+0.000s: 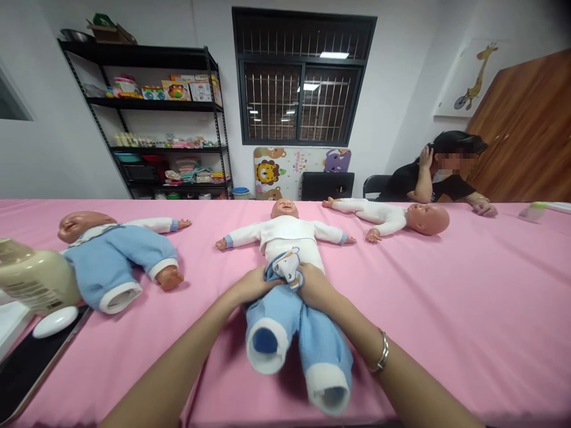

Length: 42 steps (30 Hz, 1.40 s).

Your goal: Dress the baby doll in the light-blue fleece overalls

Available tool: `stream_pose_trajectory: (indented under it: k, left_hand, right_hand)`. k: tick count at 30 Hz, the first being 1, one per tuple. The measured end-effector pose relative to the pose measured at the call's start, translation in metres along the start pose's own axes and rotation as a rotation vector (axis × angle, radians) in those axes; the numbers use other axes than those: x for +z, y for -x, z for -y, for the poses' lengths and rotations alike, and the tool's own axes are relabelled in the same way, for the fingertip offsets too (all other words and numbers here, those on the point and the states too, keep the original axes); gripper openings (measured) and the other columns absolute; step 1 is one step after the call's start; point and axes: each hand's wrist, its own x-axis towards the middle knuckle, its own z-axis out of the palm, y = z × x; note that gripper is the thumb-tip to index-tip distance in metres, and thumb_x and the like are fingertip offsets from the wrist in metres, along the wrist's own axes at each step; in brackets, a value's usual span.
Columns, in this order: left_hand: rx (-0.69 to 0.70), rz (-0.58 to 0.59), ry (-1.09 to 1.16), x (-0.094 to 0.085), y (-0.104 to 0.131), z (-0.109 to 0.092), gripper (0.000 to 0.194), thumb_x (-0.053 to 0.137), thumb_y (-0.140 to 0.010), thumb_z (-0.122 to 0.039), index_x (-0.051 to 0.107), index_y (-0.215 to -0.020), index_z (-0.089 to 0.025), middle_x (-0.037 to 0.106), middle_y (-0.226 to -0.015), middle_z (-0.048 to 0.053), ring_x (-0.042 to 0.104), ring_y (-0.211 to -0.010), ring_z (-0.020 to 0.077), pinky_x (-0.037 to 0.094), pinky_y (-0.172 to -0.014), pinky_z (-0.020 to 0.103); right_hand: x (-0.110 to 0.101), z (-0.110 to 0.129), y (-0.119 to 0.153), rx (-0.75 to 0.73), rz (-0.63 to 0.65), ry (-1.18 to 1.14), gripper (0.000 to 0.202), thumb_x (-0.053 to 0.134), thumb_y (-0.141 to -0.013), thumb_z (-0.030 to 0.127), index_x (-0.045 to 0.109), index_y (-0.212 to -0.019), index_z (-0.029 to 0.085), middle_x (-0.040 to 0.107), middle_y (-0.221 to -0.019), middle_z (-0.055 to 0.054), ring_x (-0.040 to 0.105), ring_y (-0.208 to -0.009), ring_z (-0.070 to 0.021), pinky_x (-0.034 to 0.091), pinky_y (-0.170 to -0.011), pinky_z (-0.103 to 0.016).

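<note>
A baby doll [285,230] in a white top with blue cuffs lies on its back in front of me, head away and arms spread. Light blue baby trousers [276,306] with white leg cuffs cover its lower body, both leg openings facing me. My left hand [255,284] is closed on the left side of the waistband, and my right hand [314,286], below a silver bracelet, is closed on the right side. Between them shows an animal-face patch [288,266]. The doll's feet are hidden inside the trousers, and some of my fingertips are covered by cloth.
Left on the pink tablecloth [446,309] lie another dressed doll [120,249], a pump bottle [40,276], a phone [35,362] and a white oval object [56,322]. A doll in white [388,215] lies back right. A person [439,172] sits beyond the table.
</note>
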Motion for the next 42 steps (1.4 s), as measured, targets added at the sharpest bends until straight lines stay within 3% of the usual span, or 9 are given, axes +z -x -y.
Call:
stream_pose_trajectory:
  k: [6,10,14,18,21,25,31,36,42]
  left_hand:
    - [-0.198,0.640,0.159,-0.029,0.013,-0.003,0.053,0.074,-0.058,-0.050,0.065,-0.096,-0.014,0.069,-0.100,0.006,0.062,-0.095,0.0242,0.050,-0.083,0.031]
    - [-0.157,0.713,0.327,-0.033,0.022,-0.008,0.058,0.082,-0.046,-0.047,0.066,-0.091,-0.015,0.071,-0.092,0.004,0.064,-0.091,0.0237,0.052,-0.080,0.031]
    - [-0.126,0.738,0.410,-0.027,0.027,-0.019,0.051,0.079,-0.054,-0.045,0.066,-0.093,-0.016,0.070,-0.094,0.004,0.062,-0.097,0.0237,0.051,-0.086,0.031]
    - [-0.207,0.906,0.313,-0.013,0.030,-0.019,0.045,0.080,-0.052,-0.040,0.069,-0.089,-0.017,0.071,-0.083,0.005,0.067,-0.083,0.0267,0.057,-0.072,0.037]
    - [-0.278,0.954,0.199,-0.003,0.030,-0.015,0.044,0.079,-0.053,-0.042,0.069,-0.090,-0.020,0.071,-0.077,0.005,0.066,-0.061,0.0245,0.056,-0.049,0.035]
    - [-0.157,0.870,0.040,-0.003,0.027,-0.019,0.033,0.074,-0.061,-0.036,0.070,-0.090,-0.021,0.072,-0.088,0.003,0.067,-0.077,0.0228,0.057,-0.067,0.033]
    - [-0.107,0.675,0.134,-0.008,0.024,-0.033,0.027,0.067,-0.068,-0.030,0.069,-0.093,-0.020,0.070,-0.096,0.002,0.063,-0.094,0.0220,0.050,-0.085,0.031]
    - [-0.153,0.510,0.319,-0.002,0.024,-0.033,0.027,0.062,-0.071,-0.027,0.065,-0.096,-0.019,0.068,-0.099,0.001,0.060,-0.099,0.0187,0.046,-0.090,0.030]
    - [-0.126,0.133,0.399,-0.007,0.022,-0.035,0.028,0.061,-0.067,-0.035,0.062,-0.088,-0.015,0.067,-0.090,0.004,0.060,-0.092,0.0214,0.048,-0.083,0.031]
  right_hand:
    - [0.001,-0.006,0.010,-0.010,-0.049,-0.378,0.020,0.046,-0.083,0.019,0.064,-0.090,0.015,0.068,-0.088,-0.010,0.061,-0.086,-0.0209,0.046,-0.079,-0.031]
    - [-0.013,0.001,0.013,0.091,-0.181,-0.949,0.031,0.056,-0.081,0.036,0.061,-0.106,0.020,0.063,-0.113,-0.006,0.056,-0.107,-0.0214,0.040,-0.097,-0.036]
    - [-0.040,0.005,0.026,0.318,0.251,-1.416,0.049,0.070,-0.066,0.050,0.063,-0.103,0.018,0.066,-0.102,-0.007,0.061,-0.094,-0.0199,0.047,-0.088,-0.034]
    - [-0.057,0.005,0.037,0.101,0.699,-1.326,0.047,0.069,-0.067,0.048,0.064,-0.099,0.014,0.066,-0.095,-0.006,0.061,-0.089,-0.0178,0.048,-0.085,-0.032]
    - [-0.051,0.008,0.034,0.009,0.481,-0.897,0.031,0.063,-0.076,0.039,0.063,-0.096,0.016,0.065,-0.094,-0.003,0.059,-0.088,-0.0164,0.047,-0.082,-0.030]
    - [-0.030,0.014,0.024,-0.030,0.077,-0.311,0.014,0.057,-0.079,0.029,0.063,-0.082,0.016,0.064,-0.081,-0.004,0.057,-0.073,-0.0152,0.044,-0.072,-0.028]
    - [-0.019,0.016,0.021,-0.051,0.030,-0.173,0.013,0.053,-0.082,0.022,0.063,-0.079,0.015,0.065,-0.082,-0.006,0.057,-0.077,-0.0152,0.041,-0.071,-0.025]
    - [-0.018,0.011,0.021,0.006,0.036,-0.348,0.021,0.046,-0.086,0.025,0.062,-0.076,0.015,0.065,-0.078,-0.004,0.056,-0.069,-0.0141,0.041,-0.066,-0.027]
    - [-0.022,0.003,0.015,0.304,-0.152,-1.016,0.032,0.059,-0.079,0.036,0.060,-0.104,0.017,0.064,-0.108,-0.006,0.057,-0.100,-0.0203,0.044,-0.092,-0.038]
